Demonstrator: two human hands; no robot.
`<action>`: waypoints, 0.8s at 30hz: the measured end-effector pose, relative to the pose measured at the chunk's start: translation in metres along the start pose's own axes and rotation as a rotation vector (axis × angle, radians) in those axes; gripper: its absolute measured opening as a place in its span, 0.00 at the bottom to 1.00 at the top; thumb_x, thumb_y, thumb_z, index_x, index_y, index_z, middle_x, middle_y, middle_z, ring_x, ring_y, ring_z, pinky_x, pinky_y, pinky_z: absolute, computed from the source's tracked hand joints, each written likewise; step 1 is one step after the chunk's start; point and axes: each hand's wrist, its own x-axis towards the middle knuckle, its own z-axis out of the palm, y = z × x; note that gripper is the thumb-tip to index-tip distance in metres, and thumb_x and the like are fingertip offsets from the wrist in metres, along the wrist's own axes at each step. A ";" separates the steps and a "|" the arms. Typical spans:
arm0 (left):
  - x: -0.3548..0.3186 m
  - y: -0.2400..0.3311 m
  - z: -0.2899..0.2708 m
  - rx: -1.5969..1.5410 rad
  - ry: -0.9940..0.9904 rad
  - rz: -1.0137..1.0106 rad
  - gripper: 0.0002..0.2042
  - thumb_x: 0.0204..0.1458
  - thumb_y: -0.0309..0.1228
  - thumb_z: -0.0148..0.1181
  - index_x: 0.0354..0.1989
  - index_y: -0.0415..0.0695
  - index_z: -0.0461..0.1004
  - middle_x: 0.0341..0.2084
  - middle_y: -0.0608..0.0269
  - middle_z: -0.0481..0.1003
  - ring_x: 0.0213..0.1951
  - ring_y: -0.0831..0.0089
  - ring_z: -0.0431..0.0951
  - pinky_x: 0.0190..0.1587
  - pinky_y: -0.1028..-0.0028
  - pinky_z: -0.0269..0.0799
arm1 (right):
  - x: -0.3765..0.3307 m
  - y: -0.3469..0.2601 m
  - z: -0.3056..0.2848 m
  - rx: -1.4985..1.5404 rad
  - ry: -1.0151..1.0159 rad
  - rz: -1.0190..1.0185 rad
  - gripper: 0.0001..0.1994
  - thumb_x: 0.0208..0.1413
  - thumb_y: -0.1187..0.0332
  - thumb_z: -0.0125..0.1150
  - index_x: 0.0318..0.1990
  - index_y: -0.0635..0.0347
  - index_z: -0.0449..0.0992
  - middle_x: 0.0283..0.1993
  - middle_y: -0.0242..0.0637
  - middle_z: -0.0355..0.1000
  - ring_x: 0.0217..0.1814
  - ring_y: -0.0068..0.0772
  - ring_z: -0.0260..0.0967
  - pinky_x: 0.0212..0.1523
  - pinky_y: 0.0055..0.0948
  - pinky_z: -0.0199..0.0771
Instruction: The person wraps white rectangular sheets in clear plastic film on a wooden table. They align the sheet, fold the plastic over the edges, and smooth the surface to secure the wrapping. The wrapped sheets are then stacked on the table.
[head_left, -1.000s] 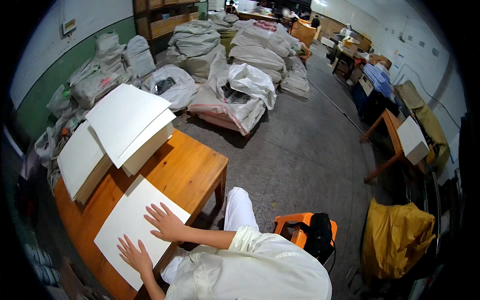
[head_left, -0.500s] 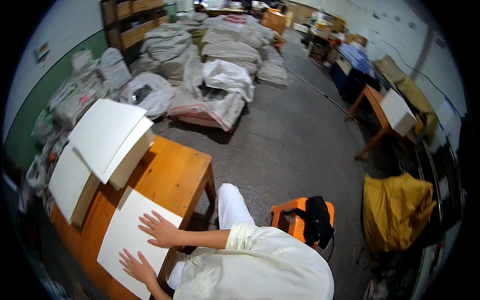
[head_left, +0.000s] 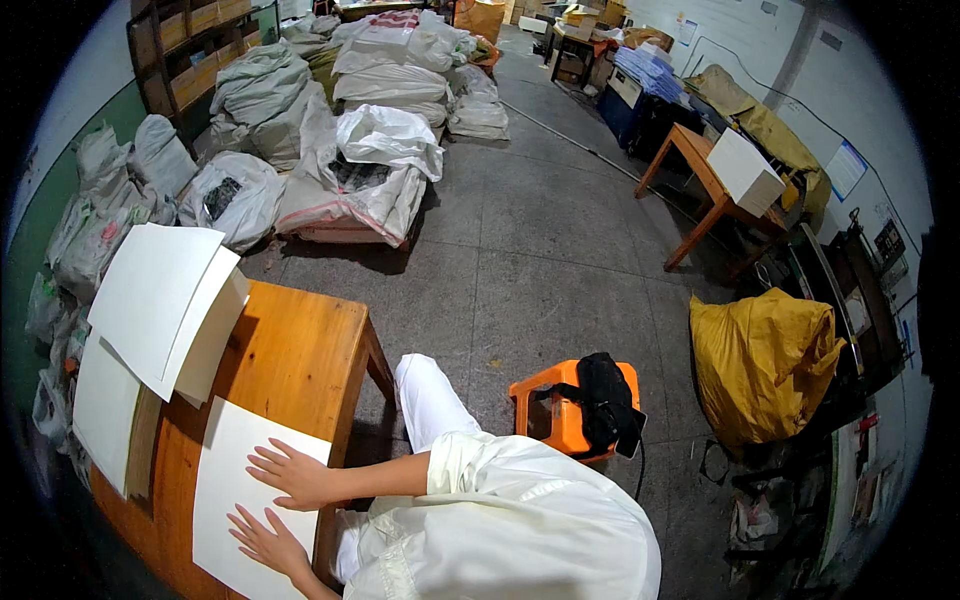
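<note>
Since the earlier frames the view has swung right, so the table (head_left: 290, 350) now sits at 8 o'clock and more floor shows; the hands have barely shifted on the sheet (head_left: 235, 490). Both hands lie flat on it, fingers spread wide, holding nothing: the right hand (head_left: 295, 475) at the sheet's right edge, the left hand (head_left: 268, 545) just below it toward 7 o'clock. The sheet lies on the near end of the table. Two stacks of white sheets (head_left: 160, 300) stand farther along, at 9 o'clock, one overlapping the other. One orange stool (head_left: 570, 405) at 5 o'clock carries one black bag (head_left: 605, 395). One yellow sack (head_left: 765, 360) sits at 4 o'clock.
</note>
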 end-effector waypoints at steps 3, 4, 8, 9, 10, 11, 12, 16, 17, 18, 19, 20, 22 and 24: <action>0.000 0.000 -0.003 -0.022 -0.002 0.000 0.28 0.60 0.51 0.38 0.68 0.57 0.49 0.69 0.63 0.44 0.69 0.58 0.41 0.67 0.51 0.37 | 0.001 -0.001 0.000 -0.026 -0.044 0.008 0.37 0.52 0.51 0.51 0.65 0.66 0.53 0.69 0.50 0.47 0.74 0.47 0.36 0.71 0.49 0.28; 0.000 0.002 -0.006 -0.025 -0.012 -0.006 0.28 0.60 0.51 0.38 0.68 0.57 0.49 0.69 0.63 0.44 0.69 0.58 0.41 0.67 0.51 0.37 | 0.002 -0.001 0.000 -0.039 -0.062 0.009 0.38 0.52 0.50 0.51 0.65 0.66 0.52 0.70 0.50 0.46 0.74 0.46 0.36 0.71 0.49 0.28; 0.001 -0.007 0.017 -0.174 0.527 -0.016 0.29 0.60 0.49 0.40 0.68 0.55 0.48 0.69 0.60 0.43 0.69 0.58 0.41 0.67 0.50 0.37 | 0.003 -0.006 -0.006 -0.025 -0.061 0.007 0.37 0.53 0.51 0.50 0.65 0.65 0.51 0.70 0.50 0.46 0.74 0.46 0.37 0.71 0.49 0.29; 0.002 -0.013 0.023 -0.157 0.421 0.000 0.29 0.60 0.48 0.40 0.68 0.54 0.48 0.69 0.60 0.42 0.69 0.57 0.41 0.67 0.50 0.37 | 0.004 -0.007 -0.010 -0.039 -0.081 0.003 0.36 0.54 0.52 0.50 0.65 0.65 0.51 0.70 0.50 0.46 0.74 0.47 0.37 0.71 0.49 0.30; -0.002 -0.012 0.014 -0.143 0.311 0.016 0.29 0.60 0.48 0.41 0.68 0.54 0.48 0.69 0.59 0.42 0.69 0.57 0.41 0.66 0.50 0.37 | 0.003 -0.008 -0.013 -0.054 -0.104 0.003 0.35 0.54 0.53 0.50 0.65 0.66 0.52 0.70 0.50 0.46 0.74 0.47 0.37 0.71 0.49 0.31; -0.004 -0.011 0.008 -0.129 0.201 0.031 0.29 0.60 0.47 0.41 0.68 0.53 0.47 0.69 0.59 0.42 0.69 0.57 0.41 0.66 0.49 0.37 | 0.002 -0.008 -0.014 -0.038 -0.081 0.009 0.34 0.55 0.53 0.50 0.65 0.65 0.52 0.70 0.49 0.46 0.74 0.47 0.37 0.71 0.49 0.31; -0.003 -0.009 0.008 -0.162 0.178 0.040 0.29 0.60 0.46 0.42 0.68 0.52 0.47 0.69 0.58 0.42 0.69 0.56 0.41 0.66 0.50 0.37 | 0.002 -0.007 -0.015 -0.021 -0.059 0.014 0.34 0.55 0.53 0.49 0.65 0.65 0.53 0.70 0.49 0.46 0.74 0.46 0.37 0.71 0.48 0.31; -0.005 -0.008 0.006 -0.235 0.218 0.031 0.29 0.60 0.45 0.42 0.68 0.50 0.46 0.69 0.55 0.42 0.69 0.55 0.42 0.66 0.50 0.36 | 0.002 -0.007 -0.018 -0.061 -0.107 0.019 0.34 0.56 0.52 0.49 0.65 0.63 0.52 0.70 0.48 0.45 0.74 0.45 0.37 0.71 0.48 0.32; -0.007 -0.008 0.003 -0.238 0.263 0.017 0.29 0.60 0.45 0.42 0.68 0.50 0.46 0.69 0.55 0.42 0.69 0.55 0.42 0.66 0.50 0.36 | 0.003 -0.008 -0.018 -0.079 -0.142 0.019 0.34 0.56 0.52 0.48 0.65 0.63 0.52 0.70 0.48 0.45 0.74 0.45 0.37 0.71 0.47 0.32; -0.006 -0.007 -0.001 -0.205 0.170 0.031 0.29 0.60 0.44 0.42 0.68 0.50 0.47 0.69 0.56 0.43 0.69 0.55 0.42 0.66 0.51 0.36 | 0.003 -0.007 -0.014 -0.078 -0.102 0.002 0.34 0.56 0.52 0.48 0.66 0.63 0.51 0.70 0.48 0.45 0.74 0.45 0.37 0.71 0.48 0.31; -0.004 -0.005 -0.006 -0.174 0.074 0.047 0.29 0.60 0.44 0.43 0.68 0.50 0.47 0.69 0.56 0.43 0.69 0.54 0.42 0.67 0.51 0.36 | 0.003 -0.007 -0.014 -0.072 -0.093 0.008 0.34 0.56 0.52 0.48 0.65 0.63 0.52 0.70 0.48 0.45 0.74 0.45 0.37 0.71 0.48 0.31; -0.005 -0.005 -0.009 -0.144 -0.022 0.064 0.29 0.60 0.43 0.43 0.68 0.50 0.48 0.69 0.57 0.44 0.69 0.54 0.42 0.67 0.51 0.35 | 0.003 -0.007 -0.014 -0.066 -0.084 0.014 0.33 0.56 0.52 0.48 0.65 0.63 0.53 0.70 0.47 0.45 0.74 0.45 0.37 0.71 0.48 0.31; -0.009 -0.006 -0.003 -0.258 0.194 0.032 0.29 0.59 0.43 0.44 0.68 0.49 0.49 0.68 0.56 0.44 0.69 0.54 0.42 0.67 0.51 0.34 | 0.003 -0.007 -0.015 -0.075 -0.074 0.016 0.33 0.56 0.52 0.48 0.64 0.63 0.55 0.70 0.48 0.45 0.74 0.45 0.38 0.71 0.48 0.31; -0.009 -0.009 0.001 -0.273 0.232 0.043 0.29 0.59 0.42 0.45 0.67 0.48 0.50 0.68 0.55 0.45 0.69 0.53 0.41 0.67 0.51 0.34 | 0.004 -0.008 -0.014 -0.077 -0.079 0.001 0.33 0.56 0.51 0.48 0.64 0.63 0.55 0.70 0.48 0.46 0.73 0.46 0.38 0.71 0.48 0.31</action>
